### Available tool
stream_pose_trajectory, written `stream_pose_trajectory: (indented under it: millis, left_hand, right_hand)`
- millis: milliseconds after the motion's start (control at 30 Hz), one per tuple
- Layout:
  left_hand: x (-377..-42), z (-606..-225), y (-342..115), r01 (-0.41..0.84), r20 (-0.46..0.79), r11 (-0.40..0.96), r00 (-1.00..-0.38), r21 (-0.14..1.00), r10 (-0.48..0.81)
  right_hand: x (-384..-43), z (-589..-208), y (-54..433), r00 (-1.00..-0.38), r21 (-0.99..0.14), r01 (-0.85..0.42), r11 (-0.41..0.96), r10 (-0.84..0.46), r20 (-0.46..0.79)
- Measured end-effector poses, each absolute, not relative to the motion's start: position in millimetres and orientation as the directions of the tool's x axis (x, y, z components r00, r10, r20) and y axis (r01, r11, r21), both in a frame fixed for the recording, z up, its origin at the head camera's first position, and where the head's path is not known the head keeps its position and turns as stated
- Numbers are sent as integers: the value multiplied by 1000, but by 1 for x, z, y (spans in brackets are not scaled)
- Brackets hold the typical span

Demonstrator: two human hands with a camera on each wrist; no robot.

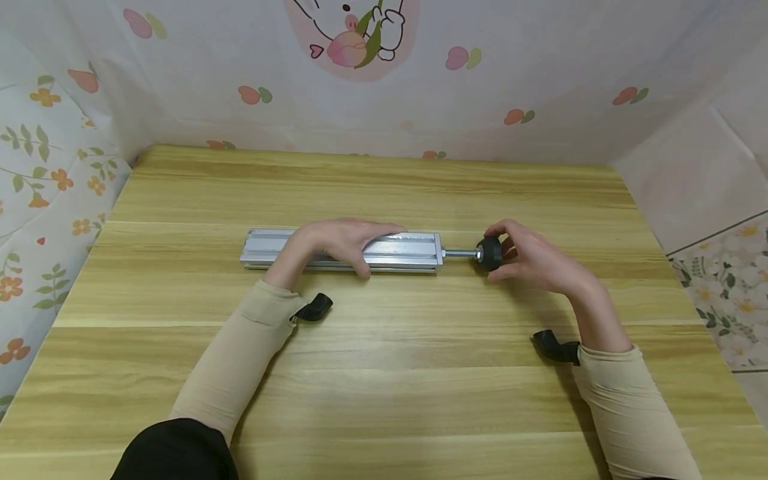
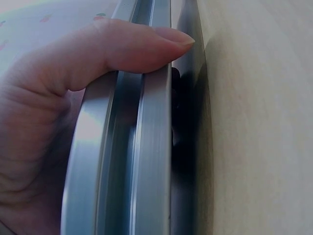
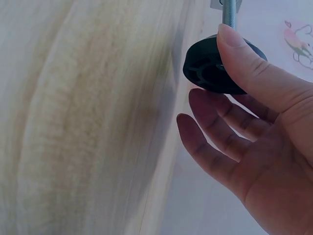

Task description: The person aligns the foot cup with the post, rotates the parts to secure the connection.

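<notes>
A silver aluminium profile [image 1: 402, 250] with grooves along its length lies crosswise on the table. My left hand [image 1: 342, 241] grips it around the middle, and in the left wrist view the thumb [image 2: 146, 49] crosses its grooved face. From the profile's right end sticks out a threaded rod [image 1: 461, 253], which carries a round black levelling foot [image 1: 491, 254]. My right hand [image 1: 534, 257] holds the foot at its edge between thumb and fingers. In the right wrist view the foot's hollow underside [image 3: 210, 73] shows, with the thumb laid across its rim.
The wood-grain table [image 1: 390, 387] stretches out on all sides of the profile. Behind it hangs a pale printed cloth [image 1: 372, 107], with a flowered cloth [image 1: 54, 200] at the left. A black camera mount [image 1: 315, 308] juts from the left sleeve, another mount [image 1: 555, 347] from the right.
</notes>
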State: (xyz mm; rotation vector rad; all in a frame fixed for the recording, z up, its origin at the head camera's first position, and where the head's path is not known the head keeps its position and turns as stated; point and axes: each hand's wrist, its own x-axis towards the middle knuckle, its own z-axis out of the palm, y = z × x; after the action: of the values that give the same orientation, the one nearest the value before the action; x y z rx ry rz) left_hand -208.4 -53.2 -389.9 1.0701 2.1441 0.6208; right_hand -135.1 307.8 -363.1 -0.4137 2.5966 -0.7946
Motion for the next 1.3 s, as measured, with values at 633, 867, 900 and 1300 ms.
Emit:
stream_pose_trajectory:
  millis: [633, 867, 900, 1300]
  left_hand:
    - [-203, -385, -49, 544, -353, 595, -489, 591, 798]
    - [-201, -384, -48, 553, -328, 584, -497, 593, 803]
    - [-201, -384, -48, 553, -328, 584, -497, 595, 804]
    - [-202, -386, -49, 554, -329, 577, -487, 599, 809]
  right_hand:
    - [-133, -358, 312, -854, -594, -192, 782, -431, -292]
    - [-133, -357, 315, -844, -593, -178, 786, -432, -319]
    - [-133, -357, 315, -843, -591, -179, 787, -432, -320]
    - [-132, -355, 319, -833, -607, -169, 777, -442, -333]
